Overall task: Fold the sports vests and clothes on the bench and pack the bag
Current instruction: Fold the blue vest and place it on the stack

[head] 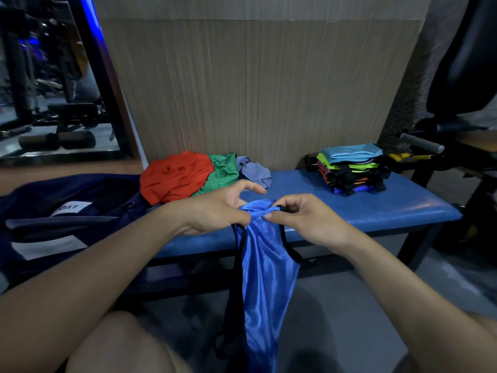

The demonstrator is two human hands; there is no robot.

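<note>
A shiny blue sports vest with black trim hangs from both my hands in front of the blue bench. My left hand pinches its top edge, and my right hand pinches the same bunched edge right beside it. The vest drapes down past the bench's front edge toward the floor. A stack of folded vests stands at the bench's far right. Loose clothes lie at the far left: a red one, a green one and a grey-blue one.
A dark blue bag lies open at the bench's left end. A wooden panel wall rises behind the bench. Gym equipment stands at the right and shows in a mirror at the left. My knees are at the bottom edge.
</note>
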